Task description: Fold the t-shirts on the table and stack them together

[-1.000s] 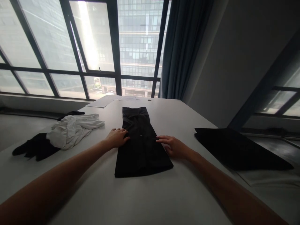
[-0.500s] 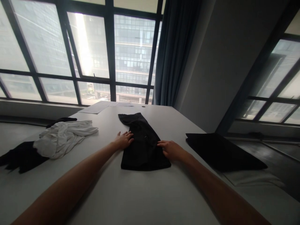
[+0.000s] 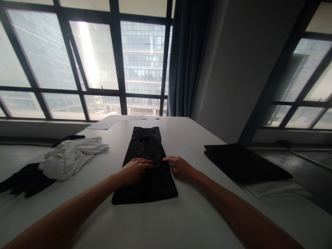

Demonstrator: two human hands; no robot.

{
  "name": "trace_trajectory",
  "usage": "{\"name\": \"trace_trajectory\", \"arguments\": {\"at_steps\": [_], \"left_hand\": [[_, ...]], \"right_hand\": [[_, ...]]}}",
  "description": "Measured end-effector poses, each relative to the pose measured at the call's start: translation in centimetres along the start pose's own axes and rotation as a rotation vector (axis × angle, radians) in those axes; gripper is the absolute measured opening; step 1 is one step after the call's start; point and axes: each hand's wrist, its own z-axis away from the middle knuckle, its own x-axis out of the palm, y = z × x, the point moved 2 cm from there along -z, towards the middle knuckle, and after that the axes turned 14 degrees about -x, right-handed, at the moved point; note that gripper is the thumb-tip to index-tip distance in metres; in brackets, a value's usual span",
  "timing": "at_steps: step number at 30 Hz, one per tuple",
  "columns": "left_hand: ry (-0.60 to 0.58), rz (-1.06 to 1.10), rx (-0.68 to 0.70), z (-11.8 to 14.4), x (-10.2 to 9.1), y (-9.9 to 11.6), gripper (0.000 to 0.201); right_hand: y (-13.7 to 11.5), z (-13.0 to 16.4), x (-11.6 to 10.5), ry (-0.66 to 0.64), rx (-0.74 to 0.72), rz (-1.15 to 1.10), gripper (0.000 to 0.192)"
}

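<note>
A black garment [image 3: 153,181], folded into a long narrow strip, lies before me on the white table [image 3: 186,214]. Its kind I cannot make out. My left hand [image 3: 136,169] rests palm down on its left half, fingers stretched across the cloth. At the strip's right edge is my right hand [image 3: 180,167], its fingertips touching the cloth and the fingers extended; the thumb is mostly hidden. The far end of the strip shows a crease across it.
On the left lie a crumpled white cloth [image 3: 70,157] and black cloth [image 3: 28,180] partly under it. To the right, a flat folded black garment [image 3: 243,162] lies over a white cloth [image 3: 276,189]. Paper sheets [image 3: 103,122] lie at the far edge, before windows and a curtain [image 3: 184,69].
The black garment's skewed far part now lies straight, in line with the near part, and its near end sits closer and further left. My left hand has moved further onto the cloth.
</note>
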Motion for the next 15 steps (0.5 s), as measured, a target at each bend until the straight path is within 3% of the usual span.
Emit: {"name": "trace_trajectory", "arguments": {"at_steps": [3, 6, 10, 15], "left_hand": [[-0.045, 0.059, 0.158, 0.1, 0.4, 2.3, 0.048], [-0.046, 0.093, 0.202, -0.2, 0.3, 3.4, 0.039], [-0.054, 0.103, 0.233, -0.5, -0.1, 4.6, 0.049], [-0.038, 0.025, 0.278, -1.1, -0.1, 6.4, 0.02]], "right_hand": [[1.3, 0.0, 0.4, 0.084, 0.04, 0.211, 0.06], [2.4, 0.1, 0.4, 0.112, 0.072, 0.308, 0.054], [2.9, 0.2, 0.5, 0.108, 0.062, 0.328, 0.049], [2.9, 0.3, 0.2, 0.108, 0.056, 0.323, 0.048]]}}
